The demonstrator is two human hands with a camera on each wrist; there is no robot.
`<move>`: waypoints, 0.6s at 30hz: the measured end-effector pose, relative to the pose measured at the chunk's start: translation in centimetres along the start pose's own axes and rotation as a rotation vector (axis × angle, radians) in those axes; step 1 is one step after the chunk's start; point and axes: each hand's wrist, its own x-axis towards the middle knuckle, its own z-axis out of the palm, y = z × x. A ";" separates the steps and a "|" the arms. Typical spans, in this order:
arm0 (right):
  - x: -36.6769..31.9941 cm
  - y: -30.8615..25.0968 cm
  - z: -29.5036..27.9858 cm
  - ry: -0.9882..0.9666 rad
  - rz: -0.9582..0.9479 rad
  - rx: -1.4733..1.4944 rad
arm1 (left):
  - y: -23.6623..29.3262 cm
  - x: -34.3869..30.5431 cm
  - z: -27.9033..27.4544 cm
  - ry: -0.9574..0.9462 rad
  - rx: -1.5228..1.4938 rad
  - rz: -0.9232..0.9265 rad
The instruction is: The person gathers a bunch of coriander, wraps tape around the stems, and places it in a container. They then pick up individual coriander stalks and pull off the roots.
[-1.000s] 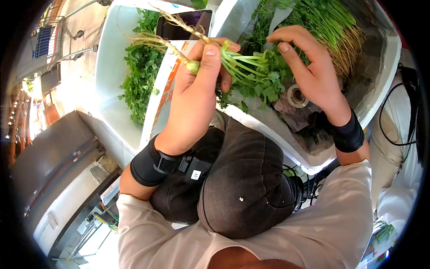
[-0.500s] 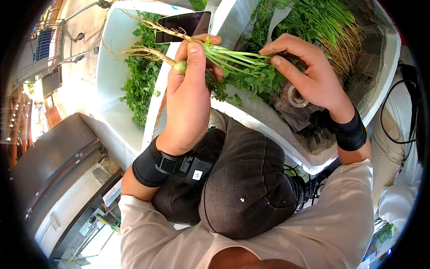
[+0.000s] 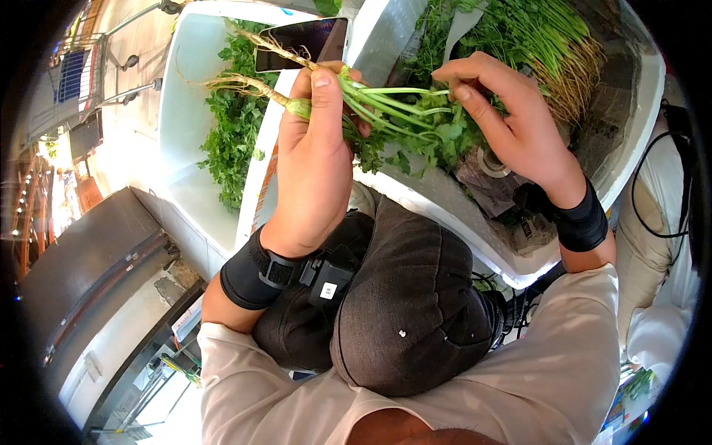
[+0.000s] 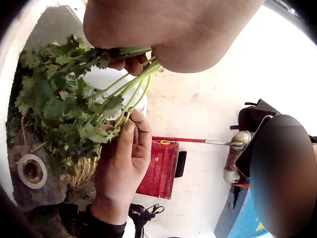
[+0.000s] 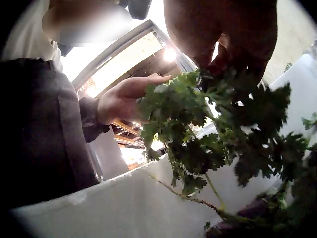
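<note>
In the head view my left hand [image 3: 315, 163] grips a few coriander plants [image 3: 389, 104] where the stems meet the roots. The pale, hairy roots [image 3: 256, 83] stick out to the left past the thumb. Green stems run right, with the leaves hanging over the right-hand box. My right hand [image 3: 526, 126] pinches a thin stem between thumb and forefinger. The left wrist view shows this right hand [image 4: 124, 161] at the stems, close beside the leaves [image 4: 59, 94]. Dark leaves [image 5: 193, 129] hang under the right hand in the right wrist view.
A white foam box [image 3: 649, 96] at right holds a bundle of rooted coriander [image 3: 549, 44] and a tape roll [image 4: 32, 171]. Loose coriander [image 3: 230, 148] lies in another white box [image 3: 194, 170] at left. A phone [image 3: 311, 41] rests near its edge. A cart [image 3: 74, 78] stands beyond.
My right hand, apart from the stems a second ago, has closed finger and thumb on one. My left hand has shifted slightly left with the coriander.
</note>
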 end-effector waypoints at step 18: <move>-0.7 0.1 0.4 -0.008 0.098 0.468 | -0.5 0.4 0.2 0.063 0.249 0.166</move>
